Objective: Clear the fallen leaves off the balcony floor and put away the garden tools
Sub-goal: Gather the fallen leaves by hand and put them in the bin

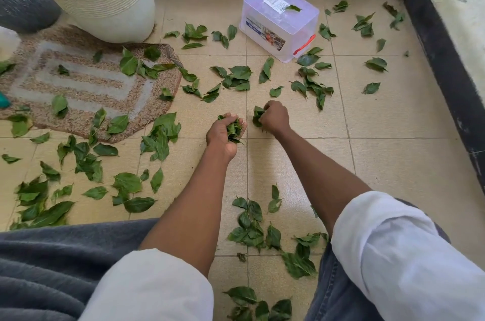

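Green leaves (237, 78) litter the tiled balcony floor (393, 153) from the rug's edge to the far corner, while the left hand (224, 134) and right hand (274, 117) each clutch a bunch mid-floor.

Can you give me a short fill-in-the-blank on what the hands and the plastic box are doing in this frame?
1. Both the left hand and the right hand grip bunches of green ____.
2. The clear plastic box lies ____ down on the tiled floor.
3. One leaf lies on top of the ____.
4. The cream plant pot stands partly on a woven ____.

Missing words: leaves; upside; box; mat
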